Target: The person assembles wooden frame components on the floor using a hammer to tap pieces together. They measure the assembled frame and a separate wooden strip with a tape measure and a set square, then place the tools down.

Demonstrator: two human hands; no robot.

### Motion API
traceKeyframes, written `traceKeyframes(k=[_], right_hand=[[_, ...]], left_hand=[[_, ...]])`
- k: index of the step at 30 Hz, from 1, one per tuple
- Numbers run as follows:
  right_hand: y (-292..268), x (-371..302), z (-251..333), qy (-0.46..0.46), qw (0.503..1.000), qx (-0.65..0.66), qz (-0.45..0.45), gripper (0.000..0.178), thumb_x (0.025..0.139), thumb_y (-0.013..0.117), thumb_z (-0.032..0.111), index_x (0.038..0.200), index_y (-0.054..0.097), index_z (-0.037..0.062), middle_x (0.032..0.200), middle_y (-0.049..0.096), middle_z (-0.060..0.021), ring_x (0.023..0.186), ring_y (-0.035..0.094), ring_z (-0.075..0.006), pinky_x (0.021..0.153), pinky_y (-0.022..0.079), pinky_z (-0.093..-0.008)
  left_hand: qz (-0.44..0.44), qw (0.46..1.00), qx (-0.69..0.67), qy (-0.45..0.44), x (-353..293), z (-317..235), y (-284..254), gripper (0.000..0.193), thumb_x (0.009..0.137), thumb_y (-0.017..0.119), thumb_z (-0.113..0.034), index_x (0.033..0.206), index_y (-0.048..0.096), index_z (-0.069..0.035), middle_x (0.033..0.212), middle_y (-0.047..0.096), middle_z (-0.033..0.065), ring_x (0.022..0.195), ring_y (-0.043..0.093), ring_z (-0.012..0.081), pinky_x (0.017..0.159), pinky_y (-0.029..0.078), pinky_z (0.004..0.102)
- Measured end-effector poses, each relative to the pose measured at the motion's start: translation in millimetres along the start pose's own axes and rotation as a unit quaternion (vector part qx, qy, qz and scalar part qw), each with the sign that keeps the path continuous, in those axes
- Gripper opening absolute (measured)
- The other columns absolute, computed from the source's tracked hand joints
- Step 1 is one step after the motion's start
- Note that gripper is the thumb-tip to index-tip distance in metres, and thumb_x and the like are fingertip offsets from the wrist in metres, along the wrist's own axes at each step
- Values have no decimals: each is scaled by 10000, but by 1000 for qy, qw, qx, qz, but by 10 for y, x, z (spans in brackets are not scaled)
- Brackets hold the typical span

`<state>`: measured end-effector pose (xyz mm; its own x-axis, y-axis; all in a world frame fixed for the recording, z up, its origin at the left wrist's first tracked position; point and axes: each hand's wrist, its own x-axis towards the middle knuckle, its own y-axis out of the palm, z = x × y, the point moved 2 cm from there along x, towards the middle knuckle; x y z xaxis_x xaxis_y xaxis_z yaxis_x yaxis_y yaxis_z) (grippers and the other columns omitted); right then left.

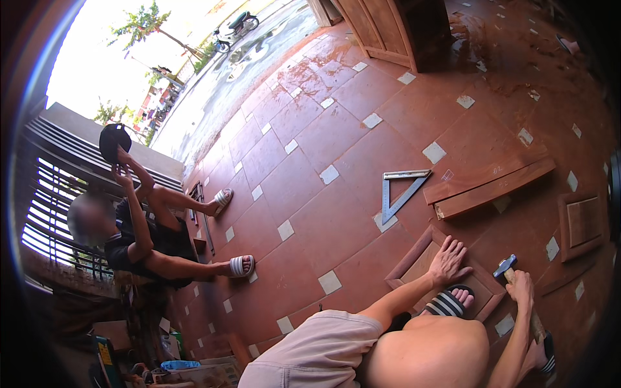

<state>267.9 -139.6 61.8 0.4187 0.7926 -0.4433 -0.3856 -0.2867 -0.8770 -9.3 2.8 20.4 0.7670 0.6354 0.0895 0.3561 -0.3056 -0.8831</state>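
My left hand (449, 262) lies flat with its fingers spread on a framed wooden panel (424, 252), which rests on the tiled floor. My left foot, in a striped sandal (445, 304), is on the same panel. To the right of it, my right hand (519, 289) is wrapped round the wooden handle of a hammer (505, 266). The hammer's metal head is just beyond the panel's right edge, apart from it as far as I can see. Part of the panel is hidden by my arm and foot.
Beyond the panel lie a metal triangle square (396, 194) and wooden boards (491, 184). A smaller wooden panel (583, 223) is at the right. A wooden cabinet (394, 32) stands at the back. At left a seated person (139, 223) holds a dark cap (115, 142).
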Motion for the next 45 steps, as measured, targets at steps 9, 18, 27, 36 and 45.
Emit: traceKeyframes(k=[9, 18, 27, 36, 45], right_hand=[[50, -86, 2, 3, 999, 21, -27, 321, 747, 803, 104, 980, 621, -24, 982, 670, -300, 973, 660, -475, 845, 525, -561], [916, -1186, -293, 177, 912, 344, -134, 311, 881, 758, 150, 1074, 609, -43, 813, 631, -180, 507, 628, -298, 401, 463, -382], [2147, -1867, -824, 227, 921, 207, -240, 376, 835, 798, 242, 1001, 678, -73, 875, 710, -282, 800, 709, -453, 743, 539, -527], [1820, -2133, -321, 161, 833, 112, -517, 293, 825, 794, 233, 884, 674, -28, 844, 715, -242, 819, 692, -463, 725, 532, -537], [1774, -1924, 515, 183, 899, 354, -182, 238, 858, 727, 234, 877, 709, -2, 871, 715, -247, 819, 682, -481, 738, 534, -558]], left_hand=[[33, 999, 8, -7, -2, 12, -9, 715, 972, 517, -597, 1292, 587, 39, 1370, 558, 229, 1373, 448, 381, 1266, 183, 520], [44, 998, -11, 32, -309, 46, -22, 752, 989, 545, -479, 1586, 360, -61, 1681, 293, 140, 1588, 174, 323, 1293, 80, 532], [75, 994, -19, 73, -831, 390, -257, 678, 960, 618, -398, 1553, 444, -119, 1683, 298, 124, 1585, 184, 315, 1279, 127, 534], [74, 991, 19, -111, -1597, 801, -530, 706, 983, 611, -392, 1600, 358, -159, 1652, 314, 161, 1494, 329, 392, 1200, 331, 504], [90, 956, -76, -268, -1707, 820, -757, 342, 860, 672, -305, 1069, 761, -50, 1077, 741, 205, 1026, 705, 386, 921, 560, 480]])
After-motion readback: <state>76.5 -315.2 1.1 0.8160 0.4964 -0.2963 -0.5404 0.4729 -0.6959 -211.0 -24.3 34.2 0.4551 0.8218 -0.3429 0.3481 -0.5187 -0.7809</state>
